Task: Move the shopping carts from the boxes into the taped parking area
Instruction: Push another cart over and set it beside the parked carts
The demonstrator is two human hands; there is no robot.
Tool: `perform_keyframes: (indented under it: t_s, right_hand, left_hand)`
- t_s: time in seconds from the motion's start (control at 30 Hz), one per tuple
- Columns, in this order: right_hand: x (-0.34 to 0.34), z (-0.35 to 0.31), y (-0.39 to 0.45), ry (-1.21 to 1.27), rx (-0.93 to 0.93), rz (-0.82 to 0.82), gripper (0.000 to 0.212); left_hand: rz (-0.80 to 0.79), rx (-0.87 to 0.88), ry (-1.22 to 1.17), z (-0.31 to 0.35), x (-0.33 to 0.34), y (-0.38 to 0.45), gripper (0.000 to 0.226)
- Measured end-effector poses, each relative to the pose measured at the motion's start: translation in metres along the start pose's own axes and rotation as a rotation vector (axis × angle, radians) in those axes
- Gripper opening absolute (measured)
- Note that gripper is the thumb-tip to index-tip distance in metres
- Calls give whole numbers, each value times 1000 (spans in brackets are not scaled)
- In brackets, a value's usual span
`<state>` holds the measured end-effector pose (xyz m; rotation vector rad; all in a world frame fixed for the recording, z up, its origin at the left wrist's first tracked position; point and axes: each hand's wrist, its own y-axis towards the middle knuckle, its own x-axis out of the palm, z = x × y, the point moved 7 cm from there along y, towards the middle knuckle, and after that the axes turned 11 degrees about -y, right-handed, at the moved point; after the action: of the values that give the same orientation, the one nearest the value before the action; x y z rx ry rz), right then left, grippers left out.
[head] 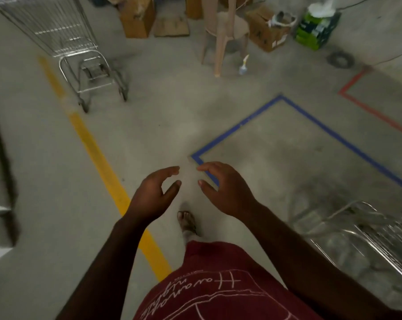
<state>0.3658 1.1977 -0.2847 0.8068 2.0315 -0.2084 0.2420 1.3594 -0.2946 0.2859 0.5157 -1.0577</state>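
Nearest us, the maroon printed shirt [218, 289] and one sandalled foot [187, 221] on the grey concrete floor [163, 125]; we judge a walking step between carts. Both hands empty, held out in front, apart from each other: left hand [152, 195] with fingers loosely curved and thumb spread, right hand [225, 188] the same, palm down, fingertips near the near corner of the blue taped rectangle [315, 125]. Neither touches anything. At the lower right edge of the floor a blurred silver wire shopping cart [366, 236] sits at the near end of the blue rectangle; whether its wheels are fully inside the tape we cannot tell. A yellow painted floor line [96, 153] runs diagonally on our left. Further out, upper left, a second silver wire shopping cart [66, 42] stands free just across the yellow line, well apart from the blue rectangle, near the brown cardboard boxes [137, 17] at the far edge. Next we likely go for that one: approach from the handle side, grip the handle with both hands evenly, swing wide of the beige plastic chair [225, 31], line up square with the tape before pushing in. A red taped corner [366, 107] lies far right, a green package [315, 28] beyond it.
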Motion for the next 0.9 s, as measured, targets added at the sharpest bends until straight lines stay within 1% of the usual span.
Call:
perform_keyframes:
  t_s: [0.17,0.27,0.4,0.53,0.63,0.8,0.9]
  right_hand:
    - [40,-18,123,21,8,-81,40]
    - [53,-40,196,29,-33,-119,41]
    - [68,-66,286,11,-55,-127,41]
    - [107,-87,363,12,-44,-140,38]
    - [145,-106,418,11,-35,-139,38]
    - [206,-151,511,9,-3,-137,41]
    - [228,-185,564,23,27,-120,39]
  left_hand:
    - [15,-37,-13,-36,-69,95,36]
    - [56,-45,-18,-50,-115,143,36]
    - [95,-72,-38,-75,-172,195,37]
    - [93,-100,-44,-120,-221,244,35]
    - [86,-81,-43,-156,-264,286,34]
    - [113,-5,-29,-213,-363,357,31]
    - [66,29,16,-236,-422,388,36]
